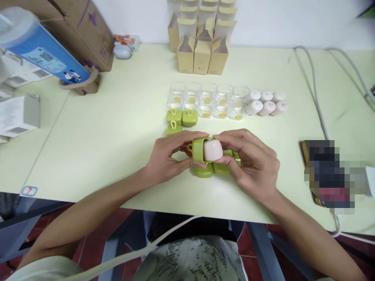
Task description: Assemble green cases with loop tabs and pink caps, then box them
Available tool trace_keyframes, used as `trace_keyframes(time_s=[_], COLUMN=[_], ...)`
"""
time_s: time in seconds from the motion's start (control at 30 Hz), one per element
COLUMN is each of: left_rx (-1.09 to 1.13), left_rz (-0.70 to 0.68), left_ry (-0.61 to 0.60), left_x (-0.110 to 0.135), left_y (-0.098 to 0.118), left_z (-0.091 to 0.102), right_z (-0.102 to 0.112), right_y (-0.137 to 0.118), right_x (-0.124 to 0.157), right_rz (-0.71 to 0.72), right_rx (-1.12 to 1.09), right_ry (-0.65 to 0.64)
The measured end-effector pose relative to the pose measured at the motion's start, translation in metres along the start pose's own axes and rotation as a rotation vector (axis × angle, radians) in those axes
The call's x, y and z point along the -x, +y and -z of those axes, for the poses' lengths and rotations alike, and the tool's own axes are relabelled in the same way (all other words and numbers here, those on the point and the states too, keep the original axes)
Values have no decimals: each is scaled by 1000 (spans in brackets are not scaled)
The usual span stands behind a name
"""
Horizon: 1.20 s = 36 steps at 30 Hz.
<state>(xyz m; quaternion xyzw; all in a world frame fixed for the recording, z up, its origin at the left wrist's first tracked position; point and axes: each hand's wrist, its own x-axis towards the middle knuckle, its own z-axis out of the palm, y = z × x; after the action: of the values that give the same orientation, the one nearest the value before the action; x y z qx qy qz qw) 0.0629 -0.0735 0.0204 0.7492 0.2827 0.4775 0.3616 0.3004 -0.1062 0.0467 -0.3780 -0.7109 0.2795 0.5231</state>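
Between my two hands is a green silicone case cover with a small loop, and a pale pink rounded case sits partly inside it. My left hand grips the cover by thumb and fingers. My right hand pinches the pink case at its free end. Under my hands lie several more green cases, partly hidden by my right fingers. Just beyond my left hand stand green looped cases. Whether these hold anything inside cannot be seen.
Clear plastic boxes with yellow stickers stand in rows, beside white and pale pink cases. Open cardboard boxes stand by the wall. At left are a blue cup and white boxes. A blurred-out phone-like object and cables lie right.
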Motion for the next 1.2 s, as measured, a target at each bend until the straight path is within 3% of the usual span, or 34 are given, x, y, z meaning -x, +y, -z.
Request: trace_keyframes(time_s=[0.13,0.3,0.4,0.6,0.9,1.2], left_rx=[0,-175,-232,-185,-223,-245], left_rz=[-41,-81,-125,-234,-311,-305], left_ry=[33,177,231,25,85,90], left_x=[5,11,9,-7,-11,-11], left_y=[-5,-7,-5,5,10,17], left_z=[-6,-14,-16,-6,-9,-9], right_z=[-1,-2,-5,-4,-12,-11], right_y=[0,-6,-10,-9,-6,-10], right_x=[0,-2,-2,0,10,12], right_rz=[-95,-371,-418,-288,-32,-17], right_rx=[-117,-462,-550,-319,115,204], right_ry=[-29,-198,-223,-62,78,117])
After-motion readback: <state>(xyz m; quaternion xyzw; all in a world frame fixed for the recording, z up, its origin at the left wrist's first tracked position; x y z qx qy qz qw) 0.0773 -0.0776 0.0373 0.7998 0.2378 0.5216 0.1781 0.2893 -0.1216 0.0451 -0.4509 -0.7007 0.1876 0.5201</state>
